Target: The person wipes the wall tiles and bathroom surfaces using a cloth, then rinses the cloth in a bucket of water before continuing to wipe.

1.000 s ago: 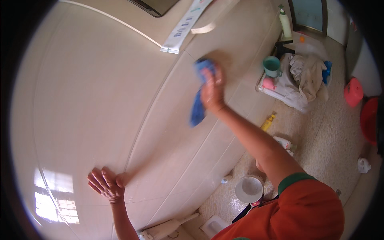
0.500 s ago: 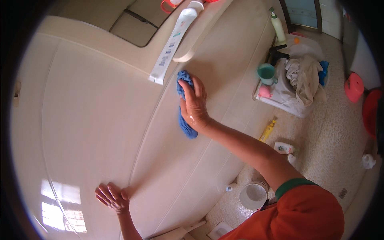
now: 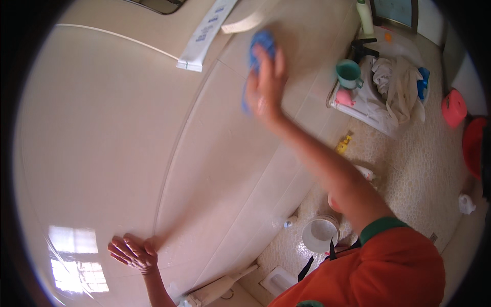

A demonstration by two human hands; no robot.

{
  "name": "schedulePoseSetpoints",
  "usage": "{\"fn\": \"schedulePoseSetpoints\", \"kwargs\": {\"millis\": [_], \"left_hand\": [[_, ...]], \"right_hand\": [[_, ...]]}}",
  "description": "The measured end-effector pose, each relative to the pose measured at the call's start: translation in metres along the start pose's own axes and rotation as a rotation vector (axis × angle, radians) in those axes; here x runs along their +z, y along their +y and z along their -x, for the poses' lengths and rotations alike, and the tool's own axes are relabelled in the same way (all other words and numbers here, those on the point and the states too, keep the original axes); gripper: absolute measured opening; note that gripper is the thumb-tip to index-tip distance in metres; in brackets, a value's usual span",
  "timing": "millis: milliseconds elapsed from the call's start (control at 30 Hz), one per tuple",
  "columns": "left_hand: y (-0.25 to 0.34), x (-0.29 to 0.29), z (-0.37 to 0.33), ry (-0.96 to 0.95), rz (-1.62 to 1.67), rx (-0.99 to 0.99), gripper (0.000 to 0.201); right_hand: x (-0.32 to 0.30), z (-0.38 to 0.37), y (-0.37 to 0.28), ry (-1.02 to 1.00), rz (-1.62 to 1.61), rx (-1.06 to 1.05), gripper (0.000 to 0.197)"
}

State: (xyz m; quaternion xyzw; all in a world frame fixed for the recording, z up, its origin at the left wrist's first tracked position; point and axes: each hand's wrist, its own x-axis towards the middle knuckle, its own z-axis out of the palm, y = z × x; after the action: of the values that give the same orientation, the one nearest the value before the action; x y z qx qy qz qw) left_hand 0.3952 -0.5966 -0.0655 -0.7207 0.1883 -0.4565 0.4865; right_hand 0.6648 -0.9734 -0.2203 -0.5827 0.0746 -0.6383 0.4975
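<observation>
My right hand is closed around a crumpled blue cloth and holds it against the glossy beige tiled wall. Part of the cloth hangs below the fingers; hand and cloth are a little blurred. Lower on the left, my left hand lies flat on the same wall, fingers stretched out and holding nothing. A flattened white squeeze tube sticks out left of the cloth, beside the rounded end of a pale shelf.
Right of the wall stand a green cup, a pump bottle and a heap of pale cloth. On the pebbled floor are a yellow bottle, a white bucket and a pink stool.
My right hand has slid the blue cloth up and to the right along the wall, away from the tube. My left hand stays flat on the wall. The view has shifted, cutting off most of the mirror.
</observation>
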Motion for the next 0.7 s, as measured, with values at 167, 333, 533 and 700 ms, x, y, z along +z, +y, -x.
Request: {"fn": "schedulePoseSetpoints", "kwargs": {"millis": [167, 333, 533, 700], "left_hand": [[0.004, 0.007, -0.007, 0.007, -0.005, -0.01, 0.06], [-0.001, 0.009, -0.002, -0.002, -0.021, 0.036, 0.06], [-0.005, 0.009, 0.004, -0.025, -0.009, 0.105, 0.059], [-0.004, 0.014, -0.002, 0.021, -0.002, 0.089, 0.06]], "right_hand": [[-0.047, 0.164, -0.103, -0.421, -0.325, 0.005, 0.037], [-0.065, 0.208, -0.1, -0.571, -0.369, -0.342, 0.036], [-0.055, 0.134, 0.029, -0.277, -0.038, 0.393, 0.047], [-0.059, 0.114, 0.109, -0.033, 0.162, 0.619, 0.044]]}}
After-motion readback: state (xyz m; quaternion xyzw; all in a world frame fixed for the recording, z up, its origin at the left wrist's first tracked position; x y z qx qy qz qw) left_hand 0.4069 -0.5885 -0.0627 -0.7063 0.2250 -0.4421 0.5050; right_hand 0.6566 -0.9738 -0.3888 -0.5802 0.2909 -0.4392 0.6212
